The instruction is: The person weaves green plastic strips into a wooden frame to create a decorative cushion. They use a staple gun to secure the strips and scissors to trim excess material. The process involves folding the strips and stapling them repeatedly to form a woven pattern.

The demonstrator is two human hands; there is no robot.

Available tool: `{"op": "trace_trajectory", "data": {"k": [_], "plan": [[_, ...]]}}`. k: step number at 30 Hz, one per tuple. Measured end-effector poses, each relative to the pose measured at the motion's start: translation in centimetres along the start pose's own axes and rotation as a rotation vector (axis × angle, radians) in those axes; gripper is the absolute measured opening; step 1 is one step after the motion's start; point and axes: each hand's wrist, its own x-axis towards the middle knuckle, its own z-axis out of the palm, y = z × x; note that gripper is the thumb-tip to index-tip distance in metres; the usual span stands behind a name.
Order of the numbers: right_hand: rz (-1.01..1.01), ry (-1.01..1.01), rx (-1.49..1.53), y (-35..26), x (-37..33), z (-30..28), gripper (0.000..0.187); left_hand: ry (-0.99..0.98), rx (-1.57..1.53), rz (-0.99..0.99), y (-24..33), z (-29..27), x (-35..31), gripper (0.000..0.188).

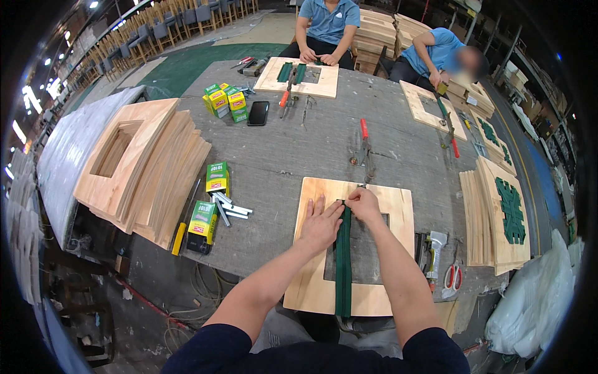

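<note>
In front of me lies a light plywood panel [305,293] with a rectangular opening in its middle. Dark green webbing strap [343,268] runs lengthwise across that opening, from the panel's far border past its near edge. My left hand [320,223] rests flat on the far left of the panel, fingers spread, fingertips touching the strap's far end. Closed in a pinch at that same end is my right hand [363,203]; its fingertips partly hide the strap there. Just beyond the panel's far edge stands a toggle clamp with a red handle [364,129].
Stacked plywood frames [146,168] stand left, near staple boxes [203,218], loose staple strips [232,206] and a yellow-handled tool [179,239]. At right lie a staple gun [435,252], scissors [453,278] and a panel with woven green straps [509,212]. Two co-workers [327,25] sit across the table.
</note>
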Motion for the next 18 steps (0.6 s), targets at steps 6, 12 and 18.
{"op": "trace_trajectory", "data": {"k": [6,12,18], "plan": [[0.053,0.35,0.475,7.6,-7.8,-9.2,0.014,0.013,0.02,0.005,0.2,-0.5,-0.1,0.048],[0.259,0.652,-0.175,18.0,-18.8,-18.1,0.033,0.023,-0.007,-0.02,0.5,-0.7,-0.3,0.046],[0.395,0.375,-0.103,20.4,-18.0,-18.1,0.039,-0.012,0.024,-0.015,0.6,-0.7,-0.2,0.048]]}}
